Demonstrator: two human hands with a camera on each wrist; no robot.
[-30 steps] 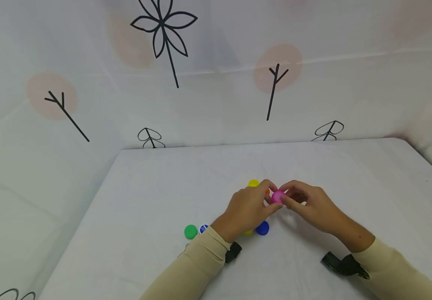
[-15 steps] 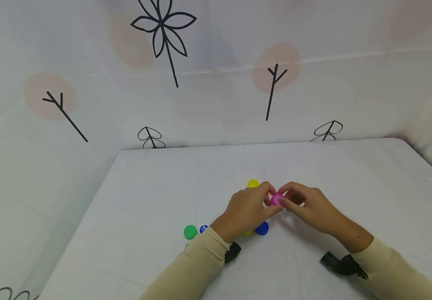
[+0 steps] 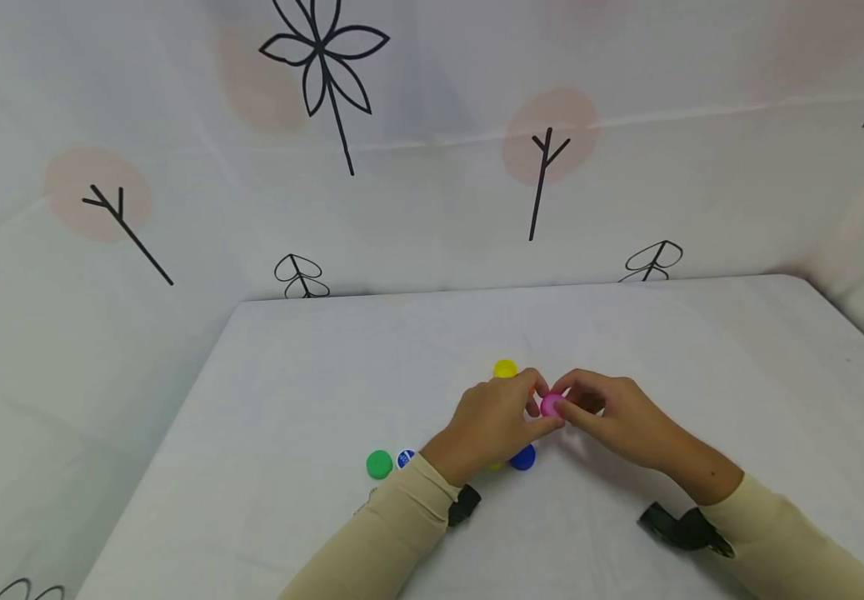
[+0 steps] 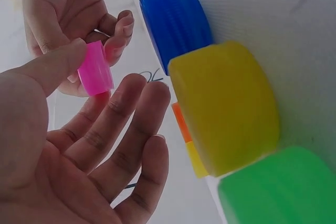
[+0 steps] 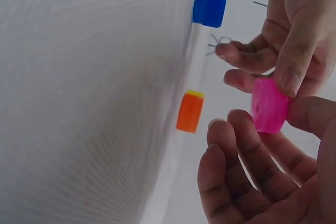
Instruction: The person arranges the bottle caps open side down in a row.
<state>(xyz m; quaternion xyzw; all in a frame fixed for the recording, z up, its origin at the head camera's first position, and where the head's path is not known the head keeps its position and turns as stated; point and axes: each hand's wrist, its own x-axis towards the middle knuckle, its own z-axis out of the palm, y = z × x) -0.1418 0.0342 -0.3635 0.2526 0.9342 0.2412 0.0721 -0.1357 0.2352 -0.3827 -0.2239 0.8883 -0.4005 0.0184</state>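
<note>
A pink bottle cap [image 3: 550, 406] is held up between both hands, above the white table. My left hand [image 3: 487, 421] pinches one side of it with thumb and index finger, while the other fingers are loosely bent. From the opposite side, my right hand [image 3: 622, 421] pinches the same cap; in the right wrist view its thumb presses the pink rim [image 5: 269, 106]. Behind the left fingers lie a yellow cap [image 3: 505, 368] and a mostly hidden orange cap [image 5: 190, 113]. Below the left hand are a blue cap [image 3: 523, 457] and a partly covered yellow cap [image 4: 223, 108].
Left of the left wrist lie a green cap [image 3: 379, 464] and a blue-and-white cap [image 3: 405, 458], partly covered by the sleeve. Dark wrist mounts [image 3: 464, 506] show under both sleeves. A patterned white cloth [image 3: 432, 208] hangs behind the table [image 3: 312, 375].
Both hands, with the pink bottle cap between them, have come slightly lower in the head view, towards me. Their grip looks the same, and the caps on the table stay put.
</note>
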